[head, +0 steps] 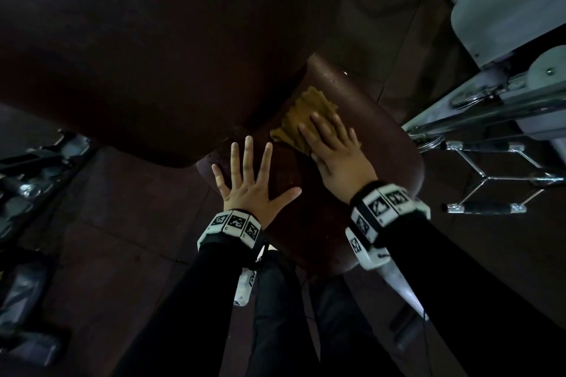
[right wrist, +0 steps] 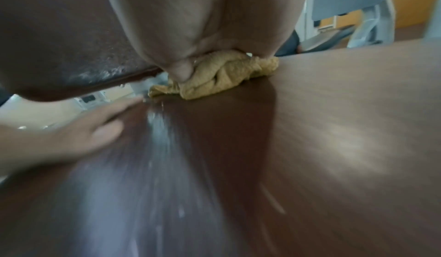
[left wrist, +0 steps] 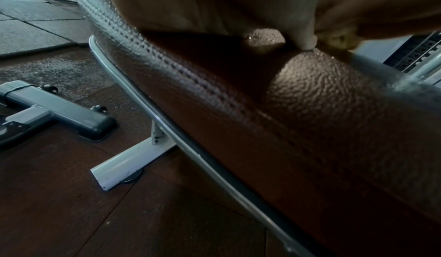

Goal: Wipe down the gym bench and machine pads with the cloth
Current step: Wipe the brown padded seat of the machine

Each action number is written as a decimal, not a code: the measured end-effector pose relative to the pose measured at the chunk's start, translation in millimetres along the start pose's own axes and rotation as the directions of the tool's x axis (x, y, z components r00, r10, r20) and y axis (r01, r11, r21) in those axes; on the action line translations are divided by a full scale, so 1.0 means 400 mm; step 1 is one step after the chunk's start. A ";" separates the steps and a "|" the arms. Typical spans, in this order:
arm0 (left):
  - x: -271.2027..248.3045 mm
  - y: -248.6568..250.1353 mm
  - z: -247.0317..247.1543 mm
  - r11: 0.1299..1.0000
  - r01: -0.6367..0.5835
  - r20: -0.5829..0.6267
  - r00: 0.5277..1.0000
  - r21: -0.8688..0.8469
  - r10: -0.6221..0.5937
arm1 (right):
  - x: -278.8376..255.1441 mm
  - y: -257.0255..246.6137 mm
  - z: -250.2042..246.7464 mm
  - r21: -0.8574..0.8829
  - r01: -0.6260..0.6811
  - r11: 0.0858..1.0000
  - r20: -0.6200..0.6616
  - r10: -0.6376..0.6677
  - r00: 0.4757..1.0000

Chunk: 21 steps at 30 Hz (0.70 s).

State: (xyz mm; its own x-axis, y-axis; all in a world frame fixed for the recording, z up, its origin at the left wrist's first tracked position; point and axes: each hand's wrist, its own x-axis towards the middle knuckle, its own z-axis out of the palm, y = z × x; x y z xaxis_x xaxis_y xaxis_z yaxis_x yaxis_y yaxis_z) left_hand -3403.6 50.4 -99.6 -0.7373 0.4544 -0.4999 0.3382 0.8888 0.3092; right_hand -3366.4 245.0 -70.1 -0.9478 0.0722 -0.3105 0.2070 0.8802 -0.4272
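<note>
A mustard-yellow cloth (head: 309, 110) lies crumpled on the dark brown seat pad (head: 382, 138), close under the edge of the large dark back pad (head: 153, 55). My right hand (head: 333, 144) presses flat on the cloth with straight fingers. In the right wrist view the cloth (right wrist: 222, 76) is bunched under my palm and thumb, and the pad (right wrist: 334, 129) is motion-blurred with wet streaks. My left hand (head: 248, 184) lies spread flat on the seat's left side, holding nothing. The left wrist view shows the pad's stitched edge (left wrist: 167, 68) and the cloth (left wrist: 339, 38) beyond my palm.
A grey machine frame (head: 505, 9) and a chrome cable handle (head: 490, 177) stand close on the right. On the floor to the left lie a dark bracket (left wrist: 59, 117) and the seat's white frame foot (left wrist: 128, 163). My legs are below the seat's front.
</note>
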 end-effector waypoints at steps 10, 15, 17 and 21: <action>-0.009 -0.029 -0.009 0.996 -0.084 -0.044 0.996 -0.017 0.083 | -0.299 0.110 0.049 0.128 -0.067 0.990 -0.018 0.070 0.997; -0.015 -0.068 -0.022 0.984 -0.142 -0.057 0.987 0.111 0.149 | -0.277 0.104 0.043 0.135 -0.064 0.989 -0.027 0.068 0.997; -0.011 -0.067 -0.019 0.984 -0.146 -0.039 0.988 0.103 0.150 | -0.245 0.093 0.039 0.110 -0.025 0.994 -0.034 0.029 0.999; -0.005 -0.066 -0.006 0.988 -0.139 -0.061 0.988 0.060 0.143 | -0.207 0.034 0.057 0.063 0.100 0.993 -0.065 -0.096 0.993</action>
State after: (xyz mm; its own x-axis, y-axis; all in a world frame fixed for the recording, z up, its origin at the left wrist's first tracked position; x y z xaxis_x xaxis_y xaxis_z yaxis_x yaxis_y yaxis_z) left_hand -3412.2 25.8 -104.9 -0.7157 0.5724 -0.4001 0.4721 0.8188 0.3267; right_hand -3279.7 240.5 -69.6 -0.9770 0.0176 -0.2124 0.1259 0.8517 -0.5087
